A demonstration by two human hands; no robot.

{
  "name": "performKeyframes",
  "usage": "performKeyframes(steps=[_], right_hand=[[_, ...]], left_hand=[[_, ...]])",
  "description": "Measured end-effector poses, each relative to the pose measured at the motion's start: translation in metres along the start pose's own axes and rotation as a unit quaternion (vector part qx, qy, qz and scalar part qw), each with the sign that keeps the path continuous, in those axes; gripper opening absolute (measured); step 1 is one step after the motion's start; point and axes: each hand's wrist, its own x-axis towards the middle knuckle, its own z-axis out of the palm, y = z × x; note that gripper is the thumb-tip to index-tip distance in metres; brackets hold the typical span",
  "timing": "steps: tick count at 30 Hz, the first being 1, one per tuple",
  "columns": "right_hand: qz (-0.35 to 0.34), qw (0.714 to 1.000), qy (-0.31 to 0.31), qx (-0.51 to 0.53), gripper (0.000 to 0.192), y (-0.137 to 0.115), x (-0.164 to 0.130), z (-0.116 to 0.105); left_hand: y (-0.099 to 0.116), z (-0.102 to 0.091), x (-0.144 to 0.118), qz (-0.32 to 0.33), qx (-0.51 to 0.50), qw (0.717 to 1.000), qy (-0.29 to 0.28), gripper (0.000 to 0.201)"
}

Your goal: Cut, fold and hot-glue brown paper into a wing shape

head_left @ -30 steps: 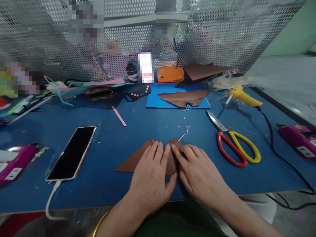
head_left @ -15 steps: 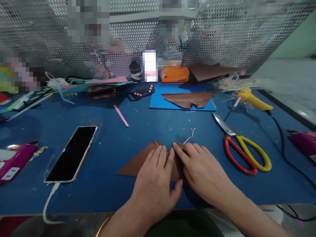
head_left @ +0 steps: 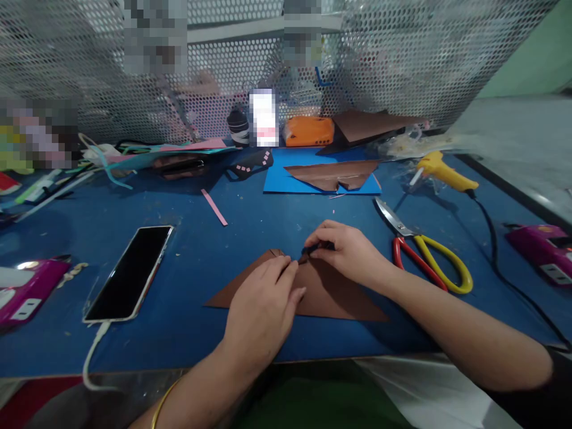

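A blue tabletop (head_left: 179, 348) is backed by a perforated mesh panel (head_left: 236, 56). Near the front edge of the tabletop, a brown paper sheet (head_left: 333, 292) is laid out, its left tip pointing past one hand and its right corner extended beneath the right forearm; a dip is seen in its upper edge. The sheet is pressed down by the left hand (head_left: 263, 298), whose grip is loose and unclosed, the fingers spread over the paper and the thumb held apart. By the right hand (head_left: 351, 253), the upper edge is pinched at the dip, the grip being closed on the paper between thumb and forefinger. Beyond the hands, a blue sheet (head_left: 280, 182) is partly covered by a cut brown piece (head_left: 333, 174). A dark-screened phone (head_left: 129, 274) is placed to the left, with a white cable (head_left: 92, 357) plugged in. To the right, scissors (head_left: 406, 231) are laid partly behind the right forearm, with a yellow glue gun (head_left: 449, 174) set farther back. A pink strip (head_left: 214, 207) is left lying between phone and blue sheet.
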Motion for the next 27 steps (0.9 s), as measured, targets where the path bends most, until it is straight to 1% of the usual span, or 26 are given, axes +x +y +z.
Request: performKeyframes(steps=[2, 5, 7, 9, 12, 18, 22, 27], right_hand=[[-0.007, 1.000, -0.012, 0.015, 0.021, 0.004, 0.005, 0.005], [-0.021, 0.999, -0.011, 0.030, 0.019, 0.010, 0.007, 0.009], [-0.029, 0.999, -0.009, 0.036, 0.018, 0.012, 0.007, 0.010], [-0.035, 0.999, -0.008, 0.040, 0.018, 0.013, 0.007, 0.010], [-0.038, 0.998, -0.005, 0.045, 0.017, 0.012, 0.007, 0.009], [-0.028, 0.998, 0.014, 0.050, 0.015, 0.012, 0.007, 0.011], [-0.027, 0.999, 0.017, 0.043, 0.014, 0.013, 0.009, 0.013], [-0.052, 0.998, 0.015, 0.025, 0.013, 0.013, 0.010, 0.012]], left_hand=[[0.000, -0.005, 0.006, -0.014, -0.015, 1.000, -0.010, 0.029], [0.002, -0.007, 0.020, -0.050, -0.008, 0.998, -0.022, 0.018], [0.004, -0.005, 0.029, -0.077, 0.012, 0.997, -0.015, 0.013], [0.004, -0.001, 0.036, -0.089, 0.024, 0.996, -0.002, 0.013], [0.003, 0.004, 0.040, -0.086, 0.019, 0.996, 0.016, 0.011], [0.002, 0.007, 0.034, -0.072, 0.011, 0.996, 0.055, 0.017], [0.002, 0.008, 0.032, -0.055, 0.021, 0.996, 0.064, 0.018], [0.002, 0.008, 0.033, -0.053, 0.015, 0.996, 0.066, 0.016]])
